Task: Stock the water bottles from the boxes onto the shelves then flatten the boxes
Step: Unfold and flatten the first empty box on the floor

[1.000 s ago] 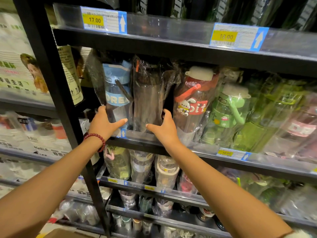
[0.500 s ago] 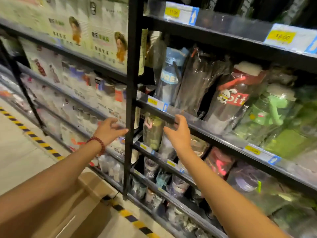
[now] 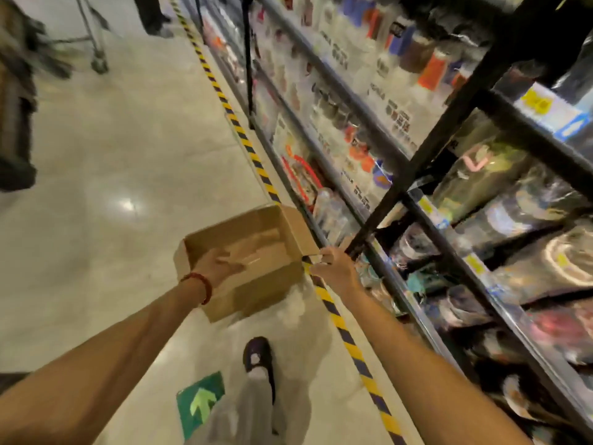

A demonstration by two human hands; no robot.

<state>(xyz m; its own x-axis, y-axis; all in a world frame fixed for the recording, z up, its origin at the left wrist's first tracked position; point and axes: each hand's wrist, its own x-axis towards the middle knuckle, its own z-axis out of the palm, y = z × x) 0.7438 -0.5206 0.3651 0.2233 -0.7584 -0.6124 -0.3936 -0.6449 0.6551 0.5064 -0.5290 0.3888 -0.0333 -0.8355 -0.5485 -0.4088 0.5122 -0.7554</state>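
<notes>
An open brown cardboard box (image 3: 253, 295) sits on the floor beside the shelving, and its inside looks empty. My left hand (image 3: 221, 264), with a red bead bracelet at the wrist, reaches over the box's near-left edge with its fingers spread and holds nothing. At the box's right corner, my right hand (image 3: 333, 268) has its fingers curled on a small flap. Plastic-wrapped water bottles (image 3: 481, 178) fill the black shelves (image 3: 426, 149) on the right. The view is motion-blurred.
A yellow-and-black striped tape line (image 3: 349, 345) runs along the floor at the foot of the shelves. My shoe (image 3: 258, 354) and a green arrow sticker (image 3: 200, 404) lie below the box. A trolley (image 3: 93, 43) and a standing person's legs (image 3: 150, 14) are far up the aisle.
My view swung from the bottle shelf down to the floor. Both hands left the shelf edge and dropped to the cardboard box, the right one taking its corner flap.
</notes>
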